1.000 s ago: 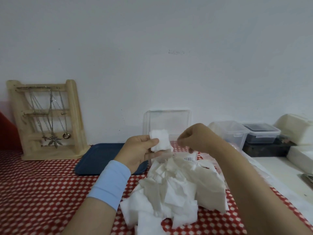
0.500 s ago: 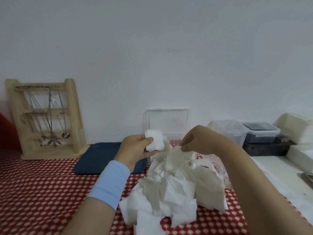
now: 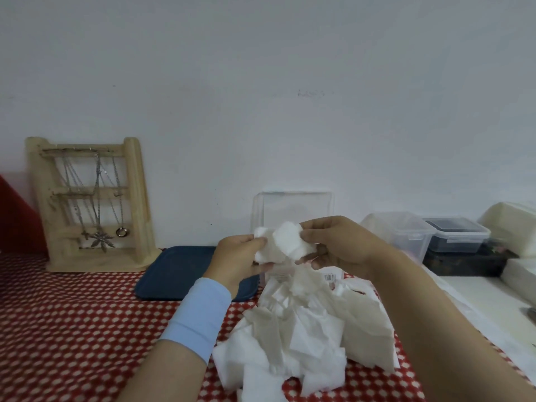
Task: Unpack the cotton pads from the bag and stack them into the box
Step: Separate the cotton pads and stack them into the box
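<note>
A loose heap of white square cotton pads (image 3: pixel 304 338) lies on the red checked tablecloth in front of me. My left hand (image 3: pixel 235 262), with a light blue wristband, grips a small stack of pads (image 3: pixel 266 250) held above the heap. My right hand (image 3: pixel 336 245) pinches another pad (image 3: pixel 293 239) and presses it against that stack. Behind the hands stands a clear plastic box (image 3: pixel 293 207), its lower part hidden by them. A scrap of packaging with a barcode (image 3: pixel 329 277) shows under my right hand.
A dark blue tray (image 3: pixel 174 274) lies left of the heap. A wooden jewellery stand with necklaces (image 3: pixel 90 204) leans at the wall on the left. Clear containers (image 3: pixel 406 233), a dark-filled tub (image 3: pixel 455 233) and white packs (image 3: pixel 510 221) crowd the right side.
My right hand lifted a pad off the heap and brought it left and up to the stack in my left hand. The left hand stayed roughly where it was.
</note>
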Available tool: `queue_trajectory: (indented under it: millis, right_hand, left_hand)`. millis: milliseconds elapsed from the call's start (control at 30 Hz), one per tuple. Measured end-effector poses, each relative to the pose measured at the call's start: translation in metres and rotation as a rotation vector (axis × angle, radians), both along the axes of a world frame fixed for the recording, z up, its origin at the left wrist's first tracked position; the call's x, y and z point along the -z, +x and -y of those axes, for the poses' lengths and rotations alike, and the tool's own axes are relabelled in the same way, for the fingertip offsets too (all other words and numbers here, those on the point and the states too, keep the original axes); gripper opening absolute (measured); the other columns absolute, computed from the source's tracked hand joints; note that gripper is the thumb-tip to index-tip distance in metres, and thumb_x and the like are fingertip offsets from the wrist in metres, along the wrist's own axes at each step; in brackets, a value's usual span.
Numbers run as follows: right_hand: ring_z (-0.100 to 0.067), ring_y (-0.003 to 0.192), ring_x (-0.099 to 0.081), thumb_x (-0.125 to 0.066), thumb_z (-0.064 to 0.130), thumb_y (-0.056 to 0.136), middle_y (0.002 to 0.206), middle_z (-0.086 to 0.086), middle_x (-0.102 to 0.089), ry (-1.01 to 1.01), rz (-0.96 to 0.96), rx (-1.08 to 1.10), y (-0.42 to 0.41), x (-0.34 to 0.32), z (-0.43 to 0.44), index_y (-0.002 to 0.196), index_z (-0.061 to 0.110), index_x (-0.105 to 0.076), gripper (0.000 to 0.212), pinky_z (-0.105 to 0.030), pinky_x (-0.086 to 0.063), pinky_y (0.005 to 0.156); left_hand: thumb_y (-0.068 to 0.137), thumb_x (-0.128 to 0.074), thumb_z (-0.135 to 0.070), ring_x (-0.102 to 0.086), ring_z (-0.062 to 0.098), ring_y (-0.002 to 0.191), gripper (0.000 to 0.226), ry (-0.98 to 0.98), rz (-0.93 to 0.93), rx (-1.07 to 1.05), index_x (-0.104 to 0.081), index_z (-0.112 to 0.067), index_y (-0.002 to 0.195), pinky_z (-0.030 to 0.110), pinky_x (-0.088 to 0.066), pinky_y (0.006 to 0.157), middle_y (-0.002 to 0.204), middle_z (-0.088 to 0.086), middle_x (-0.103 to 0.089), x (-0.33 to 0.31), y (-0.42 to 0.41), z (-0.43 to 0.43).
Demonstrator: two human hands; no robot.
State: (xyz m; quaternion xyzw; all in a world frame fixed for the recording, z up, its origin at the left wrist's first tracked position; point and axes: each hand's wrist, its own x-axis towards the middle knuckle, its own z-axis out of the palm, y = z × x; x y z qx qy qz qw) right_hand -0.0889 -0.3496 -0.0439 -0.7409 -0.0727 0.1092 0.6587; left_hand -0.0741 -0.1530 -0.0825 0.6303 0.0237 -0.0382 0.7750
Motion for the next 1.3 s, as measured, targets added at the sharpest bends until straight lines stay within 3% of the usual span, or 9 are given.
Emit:
queue_trajectory:
  millis: [100,367,500,600,800,900,1033,1200,1300]
  right_hand:
    - [-0.030,0.083,-0.075,-0.056,0.002,0.100,0.102,-0.021,-0.076,0.060,-0.050,0.037,0.000,0.003,-0.004,0.110,-0.002,-0.071,0.019,-0.028,-0.058,0.057]
    - [-0.031,0.080,-0.076,-0.068,0.013,0.094,0.105,-0.020,-0.073,-0.035,-0.034,0.176,0.001,0.003,-0.004,0.108,-0.001,-0.070,0.020,-0.036,-0.063,0.067]
    - [-0.020,0.067,-0.068,-0.076,0.017,0.088,0.083,-0.012,-0.076,-0.183,0.063,0.259,0.000,0.002,-0.004,0.093,0.008,-0.077,0.011,-0.026,-0.053,0.054]
    - [-0.015,0.062,-0.067,-0.078,0.019,0.087,0.082,-0.010,-0.076,-0.080,0.051,0.253,-0.002,-0.002,-0.004,0.093,0.007,-0.077,0.013,-0.022,-0.043,0.047]
    - [-0.012,0.051,-0.065,-0.082,0.015,0.082,0.066,-0.004,-0.073,-0.114,0.098,0.333,-0.005,0.000,-0.014,0.082,0.007,-0.075,0.011,-0.022,-0.045,0.046]
    - [-0.015,0.051,-0.063,-0.084,0.014,0.080,0.063,-0.007,-0.071,-0.163,0.130,0.376,-0.003,0.001,-0.016,0.073,0.010,-0.072,0.014,-0.021,-0.047,0.043]
    - [-0.016,0.057,-0.068,-0.083,0.020,0.082,0.075,-0.010,-0.077,-0.138,0.113,0.331,-0.006,0.000,-0.014,0.087,0.010,-0.077,0.013,-0.024,-0.049,0.049]
    - [-0.014,0.065,-0.070,-0.076,0.031,0.088,0.086,0.000,-0.077,0.031,-0.058,0.194,-0.002,-0.001,-0.006,0.102,0.013,-0.078,0.022,-0.028,-0.047,0.062]
    - [-0.021,0.070,-0.071,-0.075,0.026,0.090,0.092,-0.007,-0.078,0.082,-0.039,0.263,0.001,0.001,-0.006,0.100,0.011,-0.078,0.019,-0.042,-0.060,0.072]
  left_hand:
    - [0.099,-0.065,-0.015,-0.075,0.028,0.095,0.019,-0.099,-0.034,0.109,-0.072,0.000,0.108,0.030,-0.062,0.067,0.107,0.019,-0.076,0.000,-0.003,0.006]
    - [0.100,-0.062,-0.012,-0.077,0.022,0.084,0.014,-0.144,0.009,0.136,-0.072,-0.003,0.101,0.029,-0.063,0.066,0.094,0.014,-0.079,0.000,-0.003,0.010]
    - [0.101,-0.060,-0.015,-0.077,0.024,0.089,0.019,-0.223,-0.057,0.157,-0.069,-0.002,0.112,0.033,-0.064,0.070,0.104,0.017,-0.078,0.000,-0.003,0.010]
    - [0.102,-0.059,-0.017,-0.075,0.030,0.100,0.026,-0.293,-0.098,0.139,-0.065,0.001,0.120,0.037,-0.065,0.078,0.110,0.020,-0.076,0.000,-0.002,0.009]
    - [0.102,-0.057,-0.018,-0.073,0.032,0.105,0.030,-0.253,-0.074,0.228,-0.067,0.001,0.123,0.034,-0.065,0.077,0.110,0.021,-0.076,-0.003,-0.006,0.013]
    - [0.101,-0.057,-0.036,-0.074,0.031,0.104,0.042,-0.255,-0.071,0.234,-0.068,0.000,0.121,0.036,-0.064,0.078,0.111,0.020,-0.076,-0.004,-0.006,0.013]
    - [0.098,-0.064,-0.025,-0.076,0.028,0.099,0.035,-0.196,-0.023,0.208,-0.067,0.001,0.121,0.033,-0.064,0.078,0.107,0.017,-0.077,-0.002,-0.004,0.012]
    - [0.099,-0.063,-0.023,-0.076,0.029,0.099,0.031,-0.367,-0.106,0.221,-0.065,-0.001,0.121,0.034,-0.065,0.076,0.112,0.019,-0.076,-0.002,-0.004,0.011]
    - [0.098,-0.064,-0.022,-0.076,0.028,0.100,0.029,-0.421,-0.120,0.196,-0.066,-0.002,0.120,0.035,-0.065,0.078,0.112,0.017,-0.076,0.000,-0.002,0.009]
